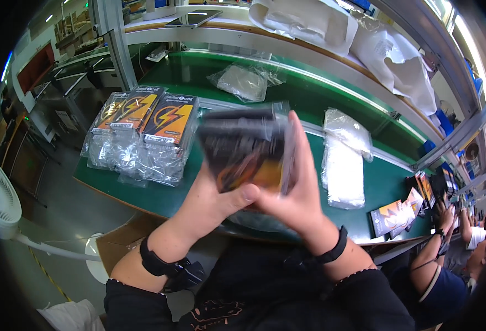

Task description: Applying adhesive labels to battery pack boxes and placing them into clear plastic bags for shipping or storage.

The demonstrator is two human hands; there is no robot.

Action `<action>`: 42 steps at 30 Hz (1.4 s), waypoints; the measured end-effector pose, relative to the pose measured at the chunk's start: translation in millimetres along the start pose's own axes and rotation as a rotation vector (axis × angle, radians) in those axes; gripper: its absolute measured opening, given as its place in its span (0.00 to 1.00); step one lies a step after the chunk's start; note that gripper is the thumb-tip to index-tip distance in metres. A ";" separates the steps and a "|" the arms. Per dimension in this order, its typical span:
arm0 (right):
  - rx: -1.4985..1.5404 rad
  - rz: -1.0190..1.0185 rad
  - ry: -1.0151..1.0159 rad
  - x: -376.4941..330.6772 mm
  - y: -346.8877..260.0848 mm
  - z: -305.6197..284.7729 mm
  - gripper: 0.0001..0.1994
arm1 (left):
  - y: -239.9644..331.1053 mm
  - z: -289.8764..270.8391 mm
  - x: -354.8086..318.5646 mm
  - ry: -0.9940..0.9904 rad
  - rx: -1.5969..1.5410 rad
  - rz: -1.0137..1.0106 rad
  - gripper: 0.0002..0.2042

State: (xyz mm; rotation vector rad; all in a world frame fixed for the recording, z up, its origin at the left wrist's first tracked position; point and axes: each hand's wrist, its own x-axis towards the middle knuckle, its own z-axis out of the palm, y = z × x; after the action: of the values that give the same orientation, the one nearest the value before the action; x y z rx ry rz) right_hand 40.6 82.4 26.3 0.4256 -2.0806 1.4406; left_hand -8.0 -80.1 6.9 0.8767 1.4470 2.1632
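Above the near edge of the green table, a black and orange box [243,146] is gripped between both of my hands, smeared by motion. It looks wrapped in clear plastic, and more than one may be stacked there; I cannot tell. My left hand [215,196] is closed round its lower left side, thumb across the front. Along the right side, my right hand [298,190] grips it with fingers pointing up and its thumb near the left one. To the left lie several orange and black boxes [168,118] in clear bags, overlapping in a row.
Clear plastic bags [345,165] lie flat at right, and another crumpled bag [243,83] lies at the back. A metal-framed shelf holds white wrapping [303,25]. An open cardboard box [124,237] stands below the table. At far right, a co-worker's hand [447,218] is near more boxes [392,218].
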 end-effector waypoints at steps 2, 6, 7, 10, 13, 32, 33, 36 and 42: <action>-0.274 -0.200 -0.043 -14.6 3.9 -13.8 0.55 | -15.0 0.9 -0.7 -0.103 0.002 -0.016 0.40; -0.264 -0.011 -0.238 -41.4 38.2 -20.1 0.55 | -48.7 -0.1 -3.2 0.016 0.466 -0.045 0.54; -0.162 0.187 -0.322 -46.5 47.2 -21.5 0.54 | -56.1 -2.7 -3.4 0.021 0.446 -0.068 0.56; -0.038 0.391 -0.432 -52.1 66.2 -28.9 0.49 | -71.7 -11.1 -1.8 -0.006 0.443 -0.148 0.58; 0.031 0.418 -0.439 -46.8 69.0 -34.4 0.46 | -72.8 -13.2 1.6 -0.031 0.457 -0.131 0.56; 0.655 0.665 -0.215 -3.8 -34.4 7.8 0.28 | 43.1 16.5 -29.4 0.236 -0.144 -0.247 0.24; 0.607 0.677 -0.239 -3.7 -37.7 11.5 0.30 | 48.3 11.2 -34.2 0.236 -0.135 -0.204 0.24; 0.510 0.677 -0.302 -5.0 -43.5 14.2 0.37 | 67.6 -17.0 -47.8 0.228 -0.342 -0.158 0.24; 0.307 0.650 -0.271 -17.1 -30.8 -5.0 0.33 | 133.7 -109.0 -59.4 0.689 -0.029 0.037 0.22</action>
State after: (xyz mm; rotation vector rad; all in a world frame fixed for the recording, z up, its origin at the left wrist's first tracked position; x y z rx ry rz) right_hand 72.5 74.7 40.2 0.0462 -2.3383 2.1989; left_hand -37.0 -242.9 83.9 0.1271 1.6818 2.6484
